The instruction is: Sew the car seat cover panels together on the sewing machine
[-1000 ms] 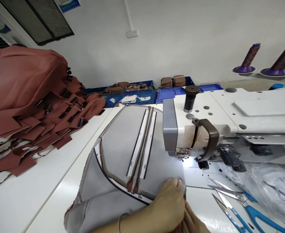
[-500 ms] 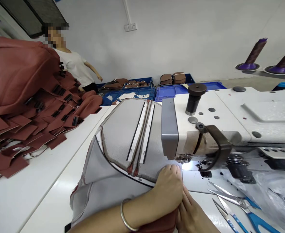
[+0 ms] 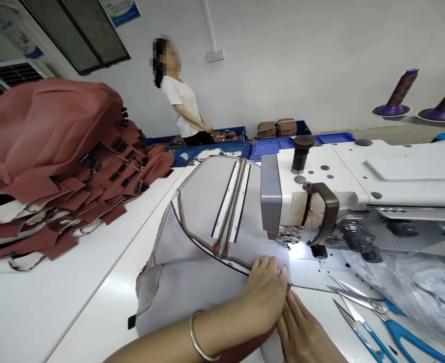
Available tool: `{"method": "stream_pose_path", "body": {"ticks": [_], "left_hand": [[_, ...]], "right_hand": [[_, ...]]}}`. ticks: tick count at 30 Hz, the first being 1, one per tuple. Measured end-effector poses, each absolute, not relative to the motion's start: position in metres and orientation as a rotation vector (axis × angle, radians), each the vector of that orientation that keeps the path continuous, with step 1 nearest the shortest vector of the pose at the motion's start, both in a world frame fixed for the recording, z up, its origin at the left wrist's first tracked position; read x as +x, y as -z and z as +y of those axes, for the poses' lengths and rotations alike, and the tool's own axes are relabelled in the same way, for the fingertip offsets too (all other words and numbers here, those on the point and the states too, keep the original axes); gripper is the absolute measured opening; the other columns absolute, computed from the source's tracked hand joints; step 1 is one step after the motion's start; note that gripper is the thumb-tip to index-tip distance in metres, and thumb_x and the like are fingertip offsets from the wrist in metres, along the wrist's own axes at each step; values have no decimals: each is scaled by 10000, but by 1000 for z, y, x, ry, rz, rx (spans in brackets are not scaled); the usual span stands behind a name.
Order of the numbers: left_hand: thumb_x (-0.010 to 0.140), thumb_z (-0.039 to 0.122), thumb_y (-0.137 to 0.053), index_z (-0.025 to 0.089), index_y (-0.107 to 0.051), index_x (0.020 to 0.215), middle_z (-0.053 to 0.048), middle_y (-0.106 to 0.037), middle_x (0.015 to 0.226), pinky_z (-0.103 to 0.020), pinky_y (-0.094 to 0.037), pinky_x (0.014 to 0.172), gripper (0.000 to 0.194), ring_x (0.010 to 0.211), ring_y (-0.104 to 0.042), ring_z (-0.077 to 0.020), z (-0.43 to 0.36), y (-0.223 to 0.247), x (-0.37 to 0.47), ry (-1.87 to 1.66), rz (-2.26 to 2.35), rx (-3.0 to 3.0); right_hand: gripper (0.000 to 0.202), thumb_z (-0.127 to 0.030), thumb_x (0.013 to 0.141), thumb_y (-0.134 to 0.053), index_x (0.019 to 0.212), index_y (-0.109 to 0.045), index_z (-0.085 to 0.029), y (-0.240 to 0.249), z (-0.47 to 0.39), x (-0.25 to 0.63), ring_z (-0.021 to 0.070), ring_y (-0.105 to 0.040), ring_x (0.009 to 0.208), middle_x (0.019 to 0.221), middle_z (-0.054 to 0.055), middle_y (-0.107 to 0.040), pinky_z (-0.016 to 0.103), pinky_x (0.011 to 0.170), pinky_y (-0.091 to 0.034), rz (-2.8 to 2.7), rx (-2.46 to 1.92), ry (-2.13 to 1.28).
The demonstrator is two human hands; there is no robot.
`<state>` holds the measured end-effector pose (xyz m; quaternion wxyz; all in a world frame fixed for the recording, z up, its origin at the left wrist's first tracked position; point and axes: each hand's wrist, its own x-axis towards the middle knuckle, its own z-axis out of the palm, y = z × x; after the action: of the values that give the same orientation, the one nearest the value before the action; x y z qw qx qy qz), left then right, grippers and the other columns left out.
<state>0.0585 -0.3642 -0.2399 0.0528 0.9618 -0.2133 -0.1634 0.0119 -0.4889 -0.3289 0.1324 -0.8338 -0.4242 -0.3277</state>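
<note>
A grey-backed, reddish-brown leather cover (image 3: 203,290) lies inside up, partly under the sewing machine's head (image 3: 277,196). White strips (image 3: 241,201) flank its middle seam, and a curved strip edges its panel. My left hand (image 3: 267,290), below a silver bangle, grips the cover's right edge with bent fingers, just in front of the lit needle area (image 3: 292,247). Close beside it, my right hand (image 3: 300,325) holds the same edge from the right, its fingers long and pressed together; its thumb is hidden. Some reddish-brown outer side shows beneath my left wrist.
Scissors (image 3: 396,330) and thread snips (image 3: 358,327) lie right of my hands, near a clear plastic bag (image 3: 427,297). Reddish-brown covers (image 3: 56,141) are heaped at left. Blue crates (image 3: 260,147) stand behind. A person (image 3: 184,106) in white is by the wall. Thread cones (image 3: 400,96) stand at upper right.
My view has shifted, so most things appear further right. The person has moved right along the crates. Both my hands stay on the cover's edge, with the left fingers slightly more spread.
</note>
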Motion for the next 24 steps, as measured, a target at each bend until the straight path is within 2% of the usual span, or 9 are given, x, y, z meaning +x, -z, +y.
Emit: {"method": "stream_pose_path", "body": {"ticks": [10,15,19,24], "left_hand": [[878,274,-397,127,-478,1125,-101,-455,1044,-365,-326,782,298,952,-376,-233,-363,243,72,493,-646,2894],[886,252,-380,119,-485,1074,-101,-466,1014,-367,-320,784,253,935,-386,-231,-362,246,83,379,-708,2946],[894,211,-361,107,-503,1040,-103,-486,1011,-354,-322,787,228,924,-401,-223,-364,245,91,320,-738,2947],[840,200,-439,95,-588,850,-119,-530,900,-368,-331,742,183,883,-440,-242,-365,231,82,272,-851,2977]], "right_hand": [[355,-21,732,-376,989,-621,-24,328,-491,20,314,-583,1034,1001,216,-643,457,845,-506,-1236,-2434,915],[334,-1,744,-373,960,-627,-13,320,-491,31,323,-553,1081,1025,228,-633,472,899,-472,-1201,-2430,894],[382,1,745,-344,1025,-606,2,317,-492,40,316,-508,1142,1074,232,-612,491,923,-452,-1206,-2438,889],[383,-27,772,-362,1080,-590,-8,322,-498,46,330,-470,1177,1118,217,-596,466,889,-485,-1239,-2394,865]]}}
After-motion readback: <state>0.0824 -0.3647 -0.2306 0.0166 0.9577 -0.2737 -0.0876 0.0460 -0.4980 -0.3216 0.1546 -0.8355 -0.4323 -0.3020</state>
